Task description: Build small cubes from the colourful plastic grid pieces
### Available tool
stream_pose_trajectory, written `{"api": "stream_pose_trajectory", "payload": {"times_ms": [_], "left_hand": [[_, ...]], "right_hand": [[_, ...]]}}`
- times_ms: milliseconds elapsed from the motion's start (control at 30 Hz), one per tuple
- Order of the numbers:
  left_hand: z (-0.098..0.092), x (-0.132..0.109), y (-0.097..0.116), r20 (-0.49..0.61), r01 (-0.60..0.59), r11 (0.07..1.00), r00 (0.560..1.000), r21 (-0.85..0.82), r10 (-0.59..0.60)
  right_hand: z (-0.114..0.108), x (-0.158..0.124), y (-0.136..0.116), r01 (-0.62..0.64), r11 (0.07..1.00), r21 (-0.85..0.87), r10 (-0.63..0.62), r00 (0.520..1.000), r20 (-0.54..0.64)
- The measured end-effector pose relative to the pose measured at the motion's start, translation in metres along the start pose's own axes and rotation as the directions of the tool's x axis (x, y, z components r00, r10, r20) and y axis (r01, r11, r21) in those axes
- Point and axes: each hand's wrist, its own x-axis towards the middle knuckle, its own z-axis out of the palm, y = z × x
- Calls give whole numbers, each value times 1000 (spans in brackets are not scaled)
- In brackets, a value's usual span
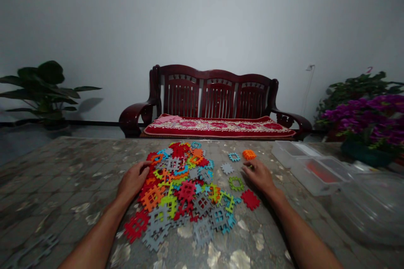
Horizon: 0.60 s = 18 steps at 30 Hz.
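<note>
A large heap of flat plastic interlocking pieces (pixel 186 191) in red, orange, green, blue and grey covers the middle of the table. My left hand (pixel 134 180) rests at the heap's left edge, thumb and forefinger slightly apart, holding nothing I can see. To the right, my right hand (pixel 260 176) has its fingers bent together; a hint of green shows between them, too small to name. Around it lie a small orange stack (pixel 249 154), a blue frame piece (pixel 234 157), a grey square piece (pixel 227 169), a green frame piece (pixel 236 183) and a red square piece (pixel 250 199).
Clear plastic boxes (pixel 318 172), one with something orange-red inside, stand at the right beside a transparent lid-like container (pixel 372 206). Purple flowers (pixel 372 115) in a green pot are behind. A grey frame piece (pixel 34 252) lies front left. A wooden bench (pixel 217 96) stands beyond the table.
</note>
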Motion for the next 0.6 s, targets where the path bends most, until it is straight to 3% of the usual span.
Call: {"api": "stream_pose_trajectory", "payload": {"times_ms": [100,367,600], "left_hand": [[1,0,-1,-11,-7,1000,1000,-7,7],[4,2,-6,-39,-16,999,999,-29,14],[4,1,-6,-17,-2,1000,1000,-28,2]], "right_hand": [[3,-1,-14,72,993,94,-80,993,83],[12,-4,-40,238,965,113,-257,945,203],[22,1,-30,136,990,44,-139,988,70]]}}
